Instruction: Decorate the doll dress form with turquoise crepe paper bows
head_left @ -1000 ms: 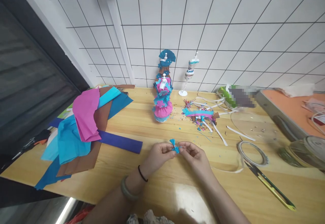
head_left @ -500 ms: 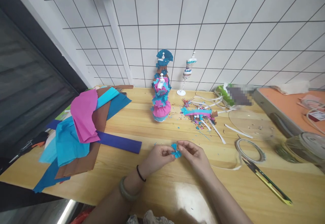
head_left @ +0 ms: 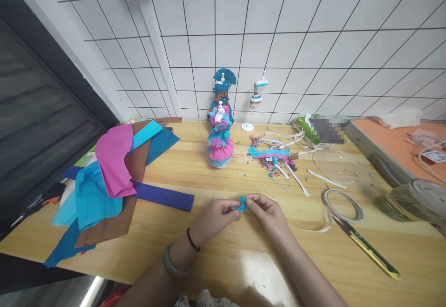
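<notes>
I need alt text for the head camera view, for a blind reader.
Two hands, left and right, pinch a small blue paper piece above a wooden table. Behind stand decorated dress forms; crepe paper lies left, scissors right.

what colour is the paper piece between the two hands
The paper piece is bright blue, seen best in the head view.

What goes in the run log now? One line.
left hand: pinching blue paper piece | right hand: pinching same piece | nearby, right: tape roll, yellow-handled snips
</notes>
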{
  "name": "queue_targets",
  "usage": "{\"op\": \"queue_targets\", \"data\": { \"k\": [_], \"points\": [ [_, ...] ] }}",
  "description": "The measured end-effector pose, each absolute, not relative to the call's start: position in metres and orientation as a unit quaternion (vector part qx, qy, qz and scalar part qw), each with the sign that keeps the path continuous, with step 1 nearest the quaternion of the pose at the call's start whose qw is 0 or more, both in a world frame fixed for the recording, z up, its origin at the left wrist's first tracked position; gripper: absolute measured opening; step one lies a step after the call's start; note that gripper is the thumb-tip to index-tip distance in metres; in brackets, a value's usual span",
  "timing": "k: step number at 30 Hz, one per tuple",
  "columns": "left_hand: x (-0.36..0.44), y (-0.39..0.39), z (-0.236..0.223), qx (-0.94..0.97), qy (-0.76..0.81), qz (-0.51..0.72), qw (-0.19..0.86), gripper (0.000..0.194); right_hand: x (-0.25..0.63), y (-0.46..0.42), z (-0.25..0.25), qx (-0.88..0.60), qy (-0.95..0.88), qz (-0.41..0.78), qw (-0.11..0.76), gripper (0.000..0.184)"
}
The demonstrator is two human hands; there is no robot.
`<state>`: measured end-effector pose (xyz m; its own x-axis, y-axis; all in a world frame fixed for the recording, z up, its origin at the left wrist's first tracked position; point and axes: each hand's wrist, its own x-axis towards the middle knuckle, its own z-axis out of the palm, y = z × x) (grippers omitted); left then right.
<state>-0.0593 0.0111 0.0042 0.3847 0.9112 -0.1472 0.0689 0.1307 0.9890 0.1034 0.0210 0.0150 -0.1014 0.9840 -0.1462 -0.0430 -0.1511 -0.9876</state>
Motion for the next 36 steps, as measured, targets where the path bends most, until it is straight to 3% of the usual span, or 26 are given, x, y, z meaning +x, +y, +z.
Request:
{"op": "queue_targets", "data": {
  "k": [11, 17, 31, 36],
  "points": [
    [-0.058, 0.014, 0.007, 0.508, 0.442, 0.383, 0.633, 0.042, 0.102, 0.019, 0.014, -0.499, -0.473, 0.559, 0.464, 0.03],
    [-0.057, 0.013, 0.014, 0.539, 0.463, 0.444, 0.546, 0.028, 0.098, 0.016, 0.014, -0.478, -0.489, 0.582, 0.44, 0.028],
    [-0.06, 0.018, 0.012, 0.3, 0.415, 0.497, 0.701, 0.029, 0.096, 0.015, 0.012, -0.473, -0.466, 0.604, 0.441, 0.028],
    [-0.062, 0.019, 0.01, 0.282, 0.401, 0.506, 0.709, 0.029, 0.095, 0.014, 0.013, -0.472, -0.461, 0.613, 0.435, 0.027]
  ]
}}
